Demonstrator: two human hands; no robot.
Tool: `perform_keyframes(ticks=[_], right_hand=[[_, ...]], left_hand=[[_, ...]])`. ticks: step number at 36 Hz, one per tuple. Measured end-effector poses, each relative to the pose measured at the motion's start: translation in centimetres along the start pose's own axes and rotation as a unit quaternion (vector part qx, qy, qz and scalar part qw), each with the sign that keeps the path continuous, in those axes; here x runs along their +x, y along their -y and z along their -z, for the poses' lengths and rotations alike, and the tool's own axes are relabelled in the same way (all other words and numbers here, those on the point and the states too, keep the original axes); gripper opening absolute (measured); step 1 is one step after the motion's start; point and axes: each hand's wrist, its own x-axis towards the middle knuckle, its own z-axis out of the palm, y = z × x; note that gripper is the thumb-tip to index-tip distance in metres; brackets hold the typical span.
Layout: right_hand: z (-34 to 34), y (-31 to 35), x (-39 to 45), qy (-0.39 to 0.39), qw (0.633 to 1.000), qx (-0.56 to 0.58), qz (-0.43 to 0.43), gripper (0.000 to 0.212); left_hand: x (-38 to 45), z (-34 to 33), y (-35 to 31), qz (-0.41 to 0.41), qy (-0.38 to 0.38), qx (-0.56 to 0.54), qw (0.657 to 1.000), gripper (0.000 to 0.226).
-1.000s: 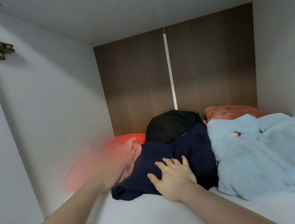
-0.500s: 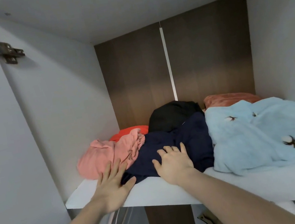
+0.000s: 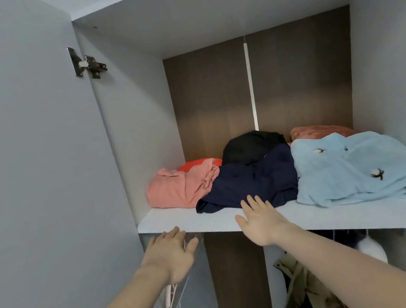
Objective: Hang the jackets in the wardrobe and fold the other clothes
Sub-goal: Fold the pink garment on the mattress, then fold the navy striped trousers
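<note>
Just past the right hand [image 3: 260, 222] lies a navy garment [image 3: 250, 183]; beyond that, a black one [image 3: 251, 145]. Right of the hand, a pale blue fleece [image 3: 354, 168] dotted with dark-stemmed white cotton bolls. Above the left hand [image 3: 172, 255], salmon-pink cloth [image 3: 180, 188] on a grey-white shelf [image 3: 341, 214].

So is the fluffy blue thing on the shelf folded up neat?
No. The light blue garment lies loosely bunched on the shelf, with rumpled, uneven edges and no flat square folds.
</note>
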Motion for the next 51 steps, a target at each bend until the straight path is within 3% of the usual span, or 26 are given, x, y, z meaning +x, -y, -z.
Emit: perform_keyframes(ticks=[4,6,10,15,21,30,37,44,51], right_hand=[[-0.3,2.0,-3.7,0.008,0.999,0.012,0.032,0.07],[-1.0,3.8,-6.5,0.001,0.993,0.093,0.077,0.063],[-1.9,8.8,-13.4,0.029,0.945,0.281,0.166,0.039],[-4.9,14.6,-19.5,0.103,0.895,0.317,0.297,0.041],[-10.3,22.8,-22.5,0.247,0.812,0.324,0.417,0.043],[-16.1,32.6,-30.7,0.4,0.642,0.248,0.605,0.045],[-16.9,36.6,-43.3,0.46,0.487,0.209,0.713,0.043],[-15.1,37.3,-60.2,0.48,0.322,0.176,0.797,0.047],[-13.5,32.5,-78.7,0.512,0.18,0.149,0.826,0.047]], left_hand=[[-7.1,0.1,2.1,-0.015,0.007,-0.028,0.999,0.064],[-11.7,-0.5,3.3,-0.021,-0.011,-0.058,0.998,0.067],[-21.4,-1.8,6.2,0.003,-0.036,-0.105,0.994,0.072],[-32.8,-3.0,10.0,0.108,-0.086,-0.139,0.981,0.066],[-44.8,-4.2,11.2,0.286,-0.129,-0.171,0.934,0.056],[-63.1,-8.6,4.3,0.571,-0.14,-0.168,0.791,0.042],[-75.1,-10.4,-8.1,0.744,-0.209,-0.139,0.62,0.043],[-85.0,-10.0,-22.3,0.835,-0.282,-0.087,0.464,0.043],[-93.2,-10.6,-36.6,0.873,-0.335,-0.03,0.353,0.043]])
